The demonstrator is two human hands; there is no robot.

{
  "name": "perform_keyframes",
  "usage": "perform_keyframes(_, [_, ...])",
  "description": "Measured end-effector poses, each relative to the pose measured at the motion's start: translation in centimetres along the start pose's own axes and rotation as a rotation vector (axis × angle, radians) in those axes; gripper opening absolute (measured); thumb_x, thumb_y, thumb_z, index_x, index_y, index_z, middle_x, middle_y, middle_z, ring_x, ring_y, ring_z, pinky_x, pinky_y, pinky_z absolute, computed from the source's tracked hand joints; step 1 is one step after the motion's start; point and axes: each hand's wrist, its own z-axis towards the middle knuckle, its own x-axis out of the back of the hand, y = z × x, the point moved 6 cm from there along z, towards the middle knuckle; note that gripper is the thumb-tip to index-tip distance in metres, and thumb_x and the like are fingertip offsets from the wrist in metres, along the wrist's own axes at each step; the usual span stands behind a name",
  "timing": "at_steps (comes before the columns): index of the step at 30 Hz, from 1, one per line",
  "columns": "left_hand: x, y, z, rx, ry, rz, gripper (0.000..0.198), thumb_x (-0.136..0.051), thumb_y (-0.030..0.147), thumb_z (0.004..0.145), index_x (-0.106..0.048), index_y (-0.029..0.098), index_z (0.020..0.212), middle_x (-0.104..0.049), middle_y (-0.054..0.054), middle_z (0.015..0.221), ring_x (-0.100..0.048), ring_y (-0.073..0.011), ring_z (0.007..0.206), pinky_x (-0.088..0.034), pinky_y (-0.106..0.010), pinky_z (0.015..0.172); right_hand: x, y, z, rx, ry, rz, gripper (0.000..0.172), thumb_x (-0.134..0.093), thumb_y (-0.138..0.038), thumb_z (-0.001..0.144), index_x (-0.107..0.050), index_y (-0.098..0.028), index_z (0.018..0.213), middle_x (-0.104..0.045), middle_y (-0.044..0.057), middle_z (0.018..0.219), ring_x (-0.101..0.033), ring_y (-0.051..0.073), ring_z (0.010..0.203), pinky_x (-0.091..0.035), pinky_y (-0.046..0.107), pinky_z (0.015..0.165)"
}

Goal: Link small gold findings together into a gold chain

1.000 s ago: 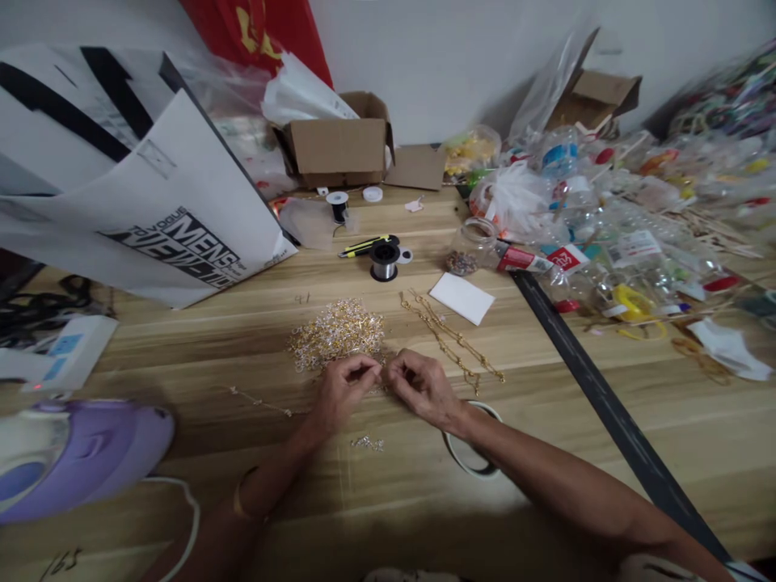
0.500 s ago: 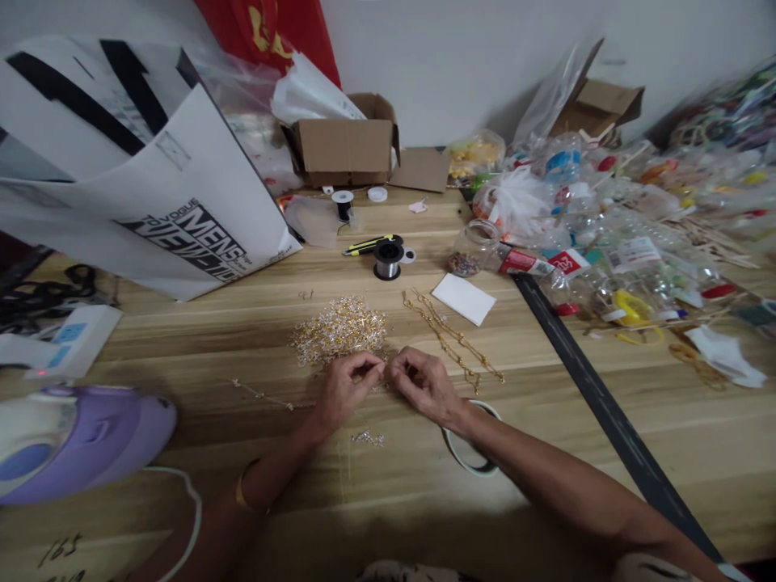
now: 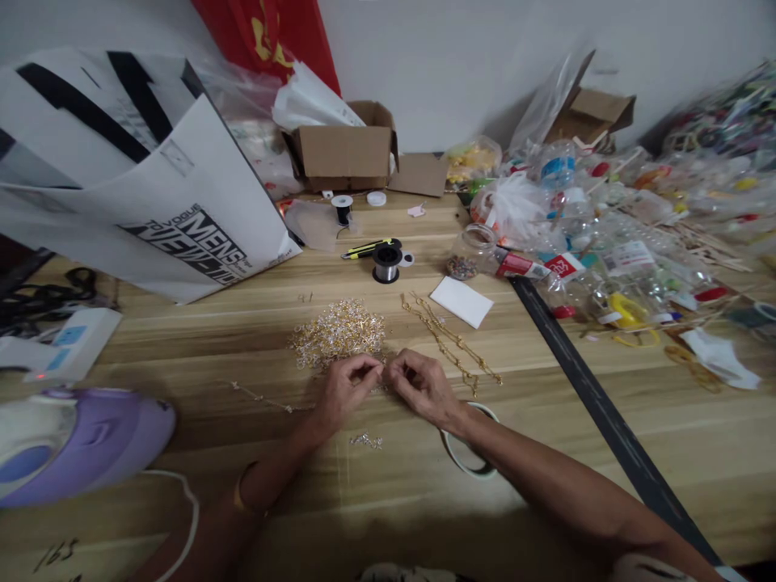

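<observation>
From where I stand, I can read "VOGUE", "MENS" and "NEW" in dark print on the white bag (image 3: 158, 190) at the upper left of the frame. On the wooden table (image 3: 291, 525), in the lower left corner, "165" is written by hand. On the red label (image 3: 562, 265), at the right, the white characters are too small for me.

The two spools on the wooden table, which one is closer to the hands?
The black-rimmed spool wound in silver. It stands closer to the left hand and right hand; the white-topped spool wound in black stands farther back.
</observation>
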Motion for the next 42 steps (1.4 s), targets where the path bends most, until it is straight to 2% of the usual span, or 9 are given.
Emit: perform_keyframes(42, [-0.02, 0.31, -0.16, -0.005, -0.015, 0.007, 0.015, -0.055, 0.024, 0.08, -0.065, 0.014, 0.073, -0.066, -0.003, 0.067, -0.06, -0.0135, 0.064, -0.047, -0.021, 0.061, -0.08, 0.1, -0.03, -0.009, -0.005, -0.008, 0.014, -0.05, -0.024, 0.086, -0.055, -0.016, 0.076, -0.054, -0.001, 0.066, -0.046, 0.009, 0.056, -0.035, 0.02, 0.051])
